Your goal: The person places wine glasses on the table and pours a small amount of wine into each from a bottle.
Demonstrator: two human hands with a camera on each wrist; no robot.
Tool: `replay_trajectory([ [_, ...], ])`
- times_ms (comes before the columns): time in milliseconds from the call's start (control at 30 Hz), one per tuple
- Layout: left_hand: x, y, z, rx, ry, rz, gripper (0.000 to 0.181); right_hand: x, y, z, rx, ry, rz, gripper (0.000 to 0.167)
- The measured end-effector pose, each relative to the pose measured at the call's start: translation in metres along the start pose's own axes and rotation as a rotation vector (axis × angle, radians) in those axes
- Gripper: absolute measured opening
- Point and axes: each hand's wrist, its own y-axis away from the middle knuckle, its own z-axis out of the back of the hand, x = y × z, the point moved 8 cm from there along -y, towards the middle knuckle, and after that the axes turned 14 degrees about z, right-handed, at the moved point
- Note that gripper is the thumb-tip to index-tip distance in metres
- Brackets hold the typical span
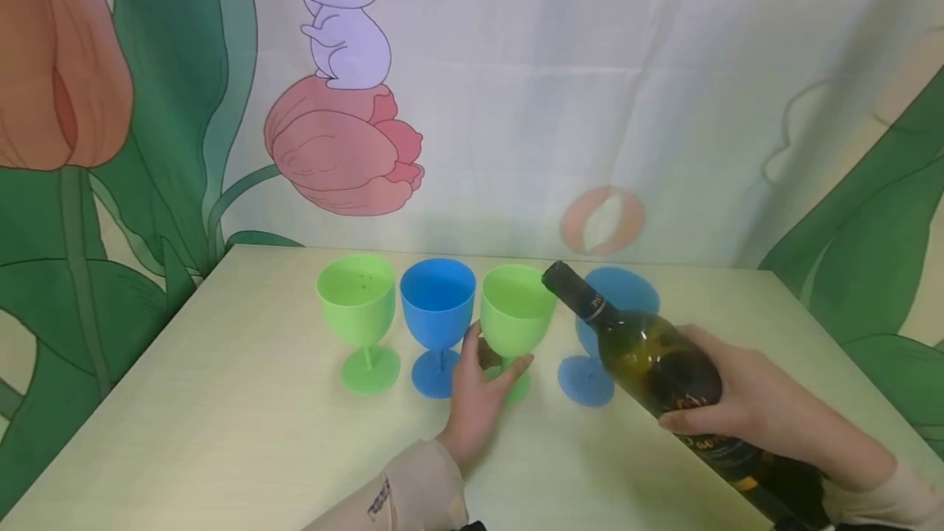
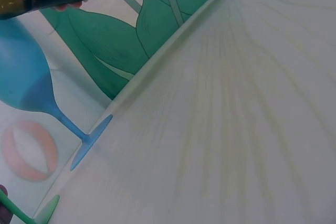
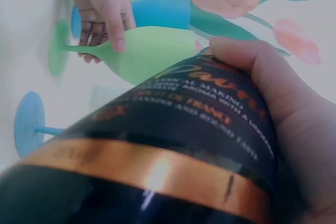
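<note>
My right hand [image 1: 767,408] grips a dark wine bottle [image 1: 664,367] around its body, thumb across the label. The bottle tilts, its neck pointing up and left, with the mouth beside the rim of the second green goblet [image 1: 519,306]. My left hand [image 1: 479,396] holds that goblet low, at its stem and the base of the bowl; in the right wrist view the fingers [image 3: 96,32] curl behind the stem. To the right, a blue goblet [image 1: 627,289] stands partly hidden behind the bottle. No stream of liquid shows at the bottle's mouth.
Left of the held goblet stand another blue goblet [image 1: 438,293] and a green goblet [image 1: 357,293], all in one row on a pale table [image 1: 221,400]. A curtain [image 1: 501,105] with printed tulips and a white animal hangs just behind the table's back edge.
</note>
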Motion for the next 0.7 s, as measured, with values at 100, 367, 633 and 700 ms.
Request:
replay_trajectory([
  [100, 0.000, -0.001, 0.000, -0.003, -0.008, -0.002, 0.065, -0.001, 0.000, 0.001, -0.030, -0.017, -0.003, 0.079],
  [367, 0.000, 0.000, 0.000, -0.021, -0.015, -0.028, 0.065, -0.009, 0.008, 0.005, -0.170, -0.096, -0.021, 0.078],
  [633, -0.003, 0.001, 0.002, -0.054, -0.036, -0.039, 0.063, -0.028, 0.019, 0.010, -0.355, -0.176, -0.029, 0.073],
  [700, -0.003, 0.000, 0.001, -0.055, -0.043, -0.034, 0.063, -0.031, 0.022, 0.011, -0.409, -0.177, -0.016, 0.070],
])
